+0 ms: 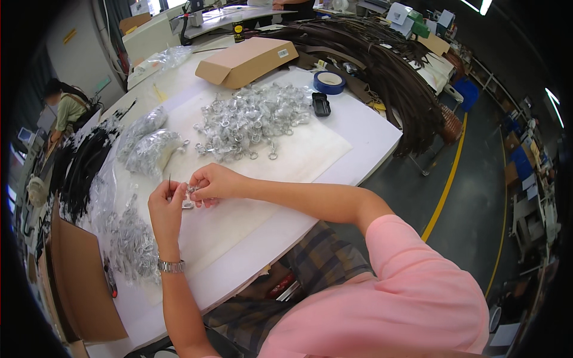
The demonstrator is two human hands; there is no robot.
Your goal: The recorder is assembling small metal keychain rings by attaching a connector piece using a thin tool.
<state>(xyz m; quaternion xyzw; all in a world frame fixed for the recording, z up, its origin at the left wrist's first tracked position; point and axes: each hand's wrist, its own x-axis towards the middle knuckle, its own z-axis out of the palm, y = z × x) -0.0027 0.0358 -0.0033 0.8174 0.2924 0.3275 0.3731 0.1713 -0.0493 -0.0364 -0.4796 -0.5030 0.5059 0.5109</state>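
Fingers closed, my left hand (165, 204) and my right hand (218, 182) meet over the white table sheet. Between their fingertips is a small silver metal fitting (192, 190), partly hidden; its exact kind is too small to tell. A thin dark pointed tool (169, 178) sticks up from my left fingers. Beyond my hands lies a heap of silver ring fittings (250, 122), many wrapped in clear plastic. A second heap of wrapped fittings (134, 241) spreads beside my left wrist. Clear plastic bags (149, 149) holding more silvery pieces rest beyond my left hand.
A cardboard box (246, 61) stands behind the heap, near a blue tape roll (329, 82) and a small black holder (321, 104). Dark brown strips (382, 71) drape over the right side. An open carton (83, 274) stands at left. A person (68, 110) sits at far left.
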